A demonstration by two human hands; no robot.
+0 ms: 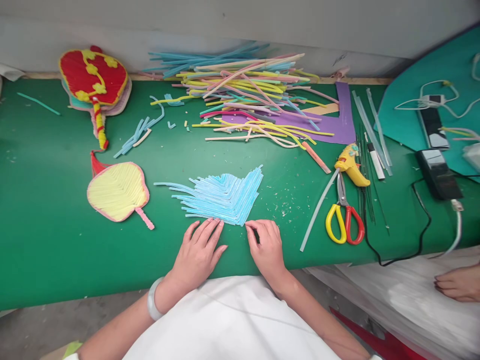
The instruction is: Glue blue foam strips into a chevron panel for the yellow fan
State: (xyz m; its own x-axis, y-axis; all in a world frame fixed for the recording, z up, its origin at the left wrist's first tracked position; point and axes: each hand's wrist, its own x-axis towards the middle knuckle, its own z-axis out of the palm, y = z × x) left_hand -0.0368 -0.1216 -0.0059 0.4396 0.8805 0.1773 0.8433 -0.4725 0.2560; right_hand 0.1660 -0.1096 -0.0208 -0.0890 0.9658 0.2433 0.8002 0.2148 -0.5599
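Observation:
A light blue woven panel of flat strips (225,196) lies on the green table (45,215), its loose ends trailing left. My left hand (198,252) rests flat with fingers stretched out, fingertips touching the panel's near edge. My right hand (265,246) lies beside the panel's lower tip with fingers curled, the thumb and forefinger pinched close together at the tip; I cannot make out anything in them.
A heap of coloured strips (247,95) and purple sheet (343,117) lie at the back. A yellow fan (118,192) and red fan (93,75) sit left. Scissors (344,217), yellow glue gun (350,165), glue sticks and cables lie right. Another person's hand (459,282) is at far right.

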